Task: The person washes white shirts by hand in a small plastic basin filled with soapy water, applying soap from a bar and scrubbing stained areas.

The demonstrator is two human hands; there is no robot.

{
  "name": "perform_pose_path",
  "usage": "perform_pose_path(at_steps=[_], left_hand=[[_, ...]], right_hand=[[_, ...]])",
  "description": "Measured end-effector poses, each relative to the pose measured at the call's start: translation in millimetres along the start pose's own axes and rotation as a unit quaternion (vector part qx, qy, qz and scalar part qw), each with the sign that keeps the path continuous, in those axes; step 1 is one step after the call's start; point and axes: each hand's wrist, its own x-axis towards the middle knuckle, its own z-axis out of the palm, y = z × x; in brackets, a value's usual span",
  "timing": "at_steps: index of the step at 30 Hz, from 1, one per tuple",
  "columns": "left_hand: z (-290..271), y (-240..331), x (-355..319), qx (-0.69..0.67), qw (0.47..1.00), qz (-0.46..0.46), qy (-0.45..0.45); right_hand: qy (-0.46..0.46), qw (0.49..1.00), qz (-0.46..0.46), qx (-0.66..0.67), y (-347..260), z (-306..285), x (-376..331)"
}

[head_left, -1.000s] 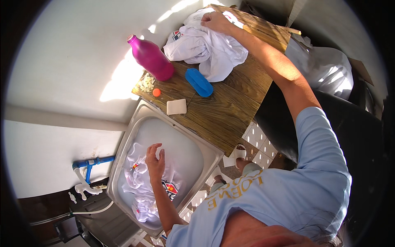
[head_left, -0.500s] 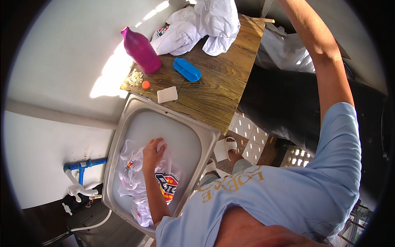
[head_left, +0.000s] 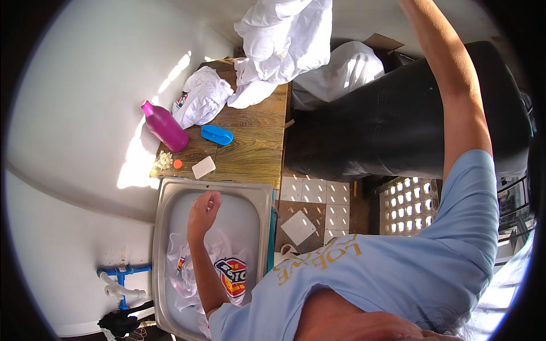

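My left hand (head_left: pixel 203 211) is raised over the far part of a metal sink (head_left: pixel 160 238), fingers curled in and nothing visible in them. Below the wrist, a wet white shirt (head_left: pixel 232 274) with a colourful printed logo lies in the sink's cloudy water. My right arm (head_left: pixel 452 85) stretches up past the top edge, so its hand is out of sight. A white cloth (head_left: pixel 284 45) hangs in folds above the table's far end; what holds it up is not visible. Another crumpled white garment (head_left: pixel 203 98) rests on the wooden table (head_left: pixel 253 156).
On the table stand a magenta bottle (head_left: pixel 165 126), a blue oval brush (head_left: pixel 216 135), a pale soap bar (head_left: pixel 203 167), an orange cap (head_left: pixel 178 164) and whitish crumbs (head_left: pixel 164 160). Blue piping (head_left: pixel 121 271) runs left of the sink. A large black object (head_left: pixel 364 131) fills the right.
My left hand has come up off the wet shirt toward the sink's far edge. One white cloth has risen away from the garment on the table. The view has turned to the right.
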Motion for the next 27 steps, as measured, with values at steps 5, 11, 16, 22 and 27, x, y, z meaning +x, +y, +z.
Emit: perform_pose_path(at_steps=[5,11,16,22,27], left_hand=[[9,98,35,-0.107,0.992,0.059,0.019],[107,230,41,-0.218,0.962,0.162,0.005],[214,329,32,-0.210,0.911,0.316,0.164],[200,306,50,-0.429,0.875,0.219,-0.049],[169,321,54,-0.457,0.861,0.173,-0.139]], right_hand=[[-0.013,0.998,0.035,-0.059,-54,-49,-45],[-0.027,0.997,0.006,0.071,-47,-91,-89],[-0.014,0.997,0.016,0.069,-28,-184,-155],[-0.013,0.996,0.082,0.012,-24,-248,-212],[-0.012,0.994,0.104,-0.028,-36,-323,-257]])
